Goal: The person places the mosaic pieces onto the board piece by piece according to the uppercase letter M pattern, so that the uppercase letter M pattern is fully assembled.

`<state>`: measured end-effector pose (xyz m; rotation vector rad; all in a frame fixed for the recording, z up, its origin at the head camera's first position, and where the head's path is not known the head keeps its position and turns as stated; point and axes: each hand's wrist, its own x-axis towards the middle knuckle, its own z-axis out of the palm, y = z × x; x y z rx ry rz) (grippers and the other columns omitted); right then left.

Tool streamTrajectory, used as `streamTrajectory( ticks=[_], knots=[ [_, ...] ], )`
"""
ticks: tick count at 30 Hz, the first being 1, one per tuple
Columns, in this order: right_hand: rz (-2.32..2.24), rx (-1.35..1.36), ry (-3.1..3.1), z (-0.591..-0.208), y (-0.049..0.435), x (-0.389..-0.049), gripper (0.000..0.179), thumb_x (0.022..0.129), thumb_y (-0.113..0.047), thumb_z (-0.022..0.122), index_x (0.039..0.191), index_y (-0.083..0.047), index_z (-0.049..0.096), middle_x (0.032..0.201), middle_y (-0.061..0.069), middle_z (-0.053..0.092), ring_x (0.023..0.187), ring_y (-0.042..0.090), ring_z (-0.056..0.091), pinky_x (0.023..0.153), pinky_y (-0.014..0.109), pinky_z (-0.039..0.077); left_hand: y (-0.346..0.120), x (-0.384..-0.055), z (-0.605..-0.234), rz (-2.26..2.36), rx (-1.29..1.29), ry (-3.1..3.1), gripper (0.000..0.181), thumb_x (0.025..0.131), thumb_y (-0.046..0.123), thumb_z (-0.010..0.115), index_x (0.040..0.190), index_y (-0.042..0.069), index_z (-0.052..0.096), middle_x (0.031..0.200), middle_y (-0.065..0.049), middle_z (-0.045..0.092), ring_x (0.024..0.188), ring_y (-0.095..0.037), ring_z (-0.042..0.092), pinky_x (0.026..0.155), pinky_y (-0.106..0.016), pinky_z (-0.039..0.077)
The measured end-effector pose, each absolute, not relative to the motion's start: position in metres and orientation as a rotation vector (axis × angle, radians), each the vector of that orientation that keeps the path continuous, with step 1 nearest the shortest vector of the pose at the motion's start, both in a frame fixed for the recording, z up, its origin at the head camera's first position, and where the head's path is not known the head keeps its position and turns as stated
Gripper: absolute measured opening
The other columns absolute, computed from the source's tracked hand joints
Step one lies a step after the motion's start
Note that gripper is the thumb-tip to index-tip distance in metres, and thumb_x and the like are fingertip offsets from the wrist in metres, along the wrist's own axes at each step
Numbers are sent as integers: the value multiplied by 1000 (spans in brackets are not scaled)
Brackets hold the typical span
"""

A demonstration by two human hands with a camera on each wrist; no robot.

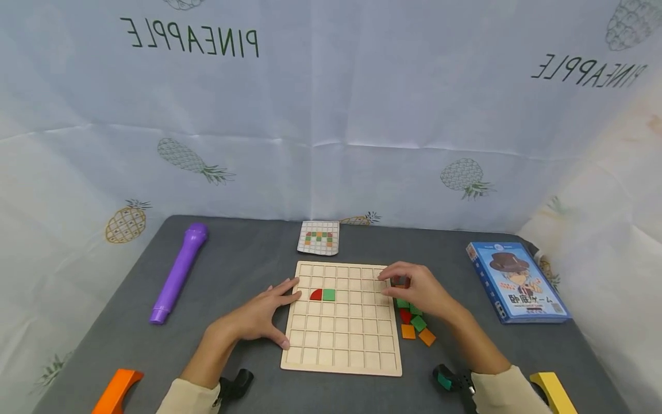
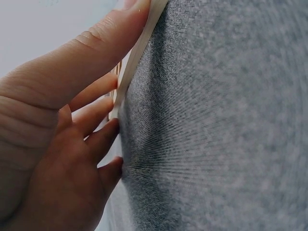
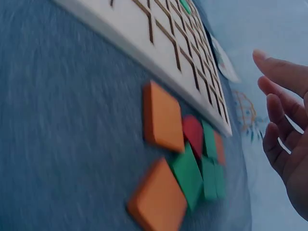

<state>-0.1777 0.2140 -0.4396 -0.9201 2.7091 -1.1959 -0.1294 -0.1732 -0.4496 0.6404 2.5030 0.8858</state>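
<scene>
Wooden grid board point(image 1: 341, 346) at centre

A purple microphone point(image 1: 178, 275) lies left on the gray surface point(image 1: 233, 247). The left hand point(image 1: 253, 315) touches the board's left edge, its grip spread wide. On the grid, a red quarter-round tile point(image 1: 317, 295) sits just left of a green square tile point(image 1: 328, 295); a patterned card point(image 1: 318, 238) lies behind the board. The right hand point(image 1: 419, 289) is over the right edge, its grip apart. Loose tiles point(image 1: 418, 323) lie beside that edge; a blue box point(image 1: 519, 284) is farther right.
</scene>
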Motion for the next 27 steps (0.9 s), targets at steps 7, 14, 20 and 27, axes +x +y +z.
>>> streamTrajectory(
  ticks=[7, 14, 20, 27],
  knots=[
    [-1167, -804, 2781, -439, 243, -173, 31, 90, -24, 78, 118, -11, 76, 123, 4, 73, 99, 24, 63, 73, 24, 52, -172, -131, -449, 891, 635, 2499, 111, 64, 37, 96, 156, 4, 42, 173, -10, 17, 160, -41, 16, 126, -67, 13],
    [-1118, -729, 2829, -449, 258, -170, 32, 89, -25, 80, 119, -16, 76, 128, 4, 73, 109, 17, 60, 80, 29, 51, -172, -130, -448, 888, 635, 2497, 111, 64, 37, 95, 156, 4, 42, 173, -11, 18, 160, -40, 16, 126, -68, 13],
    [-1080, -677, 2843, -458, 263, -171, 34, 88, -29, 80, 121, -19, 76, 131, 0, 72, 119, 21, 59, 89, 35, 51, -172, -132, -449, 889, 649, 2501, 111, 64, 39, 95, 156, 5, 42, 173, -11, 18, 160, -41, 15, 126, -68, 13],
    [-1043, -674, 2817, -465, 260, -172, 34, 88, -31, 80, 121, -22, 76, 132, 1, 72, 124, 28, 59, 102, 51, 49, -174, -132, -449, 887, 649, 2498, 112, 64, 41, 94, 156, 5, 41, 173, -11, 17, 160, -41, 15, 125, -68, 13]
  ],
)
